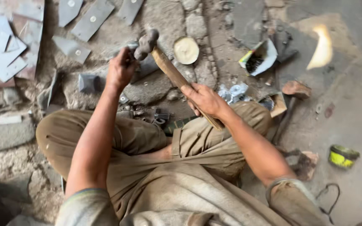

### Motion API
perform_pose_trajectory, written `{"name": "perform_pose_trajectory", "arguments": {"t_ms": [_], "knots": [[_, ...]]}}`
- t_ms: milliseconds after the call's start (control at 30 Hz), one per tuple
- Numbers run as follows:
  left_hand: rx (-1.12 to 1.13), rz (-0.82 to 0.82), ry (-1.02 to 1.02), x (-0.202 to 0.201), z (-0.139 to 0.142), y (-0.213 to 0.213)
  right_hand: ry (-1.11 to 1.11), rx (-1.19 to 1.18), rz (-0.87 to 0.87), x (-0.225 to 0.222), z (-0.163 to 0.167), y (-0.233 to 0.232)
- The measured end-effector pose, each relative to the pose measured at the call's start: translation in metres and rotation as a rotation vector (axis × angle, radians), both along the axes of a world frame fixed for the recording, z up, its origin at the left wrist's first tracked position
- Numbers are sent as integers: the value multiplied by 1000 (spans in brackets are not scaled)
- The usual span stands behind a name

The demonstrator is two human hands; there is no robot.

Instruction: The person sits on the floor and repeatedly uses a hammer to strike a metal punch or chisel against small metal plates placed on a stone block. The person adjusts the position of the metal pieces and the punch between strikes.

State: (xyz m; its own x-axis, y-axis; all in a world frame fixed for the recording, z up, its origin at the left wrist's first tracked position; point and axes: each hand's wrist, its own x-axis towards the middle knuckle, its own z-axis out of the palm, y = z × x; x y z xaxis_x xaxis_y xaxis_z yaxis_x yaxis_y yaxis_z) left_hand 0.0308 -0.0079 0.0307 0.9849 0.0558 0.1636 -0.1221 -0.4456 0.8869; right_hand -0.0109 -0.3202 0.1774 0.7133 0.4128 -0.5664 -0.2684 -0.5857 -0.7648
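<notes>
Folded knees in loose brown trousers (147,138) fill the near edge of the view, the person sitting cross-legged on a rough stone and dirt floor (357,109). Grey sheet-metal plates (5,54) lie stacked and scattered at the upper left, well apart from the hands. Raised over the work is a wooden-handled hammer (168,69), its dark metal head up near the left hand; the right hand (204,99) is wrapped tight around the lower part of the handle. The left hand (121,69) is closed on a small metal piece (145,62) held against the ground just under the hammer head, though blur makes its exact shape hard to tell. A round pale lid (186,50) sits beyond the handle, a torn box with dark bristles (258,58) to its right, and a small yellow-green tin (342,156) lies far right. Loose nuts and bolts (147,115) are scattered by the shins. The left fingers sit very near the strike point, so a glancing blow could catch them, or send the piece skidding off the uneven stone.
</notes>
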Motion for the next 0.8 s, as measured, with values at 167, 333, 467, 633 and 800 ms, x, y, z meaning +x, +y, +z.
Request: {"name": "perform_pose_trajectory", "arguments": {"t_ms": [167,333,467,633,800], "knots": [[-575,272,89,-12,0,1,-7,316,-166,-31,27,-27],[-168,598,323,-31,-13,-30,358,468,-472,-71,-19,-45],[255,497,497,-24,-12,-51,513,492,-574,-91,-53,-41],[358,110,490,-11,-15,-7,671,509,-631,-105,-73,-38],[273,-285,649,13,-3,24,666,499,-599,-104,-80,-35]]}}
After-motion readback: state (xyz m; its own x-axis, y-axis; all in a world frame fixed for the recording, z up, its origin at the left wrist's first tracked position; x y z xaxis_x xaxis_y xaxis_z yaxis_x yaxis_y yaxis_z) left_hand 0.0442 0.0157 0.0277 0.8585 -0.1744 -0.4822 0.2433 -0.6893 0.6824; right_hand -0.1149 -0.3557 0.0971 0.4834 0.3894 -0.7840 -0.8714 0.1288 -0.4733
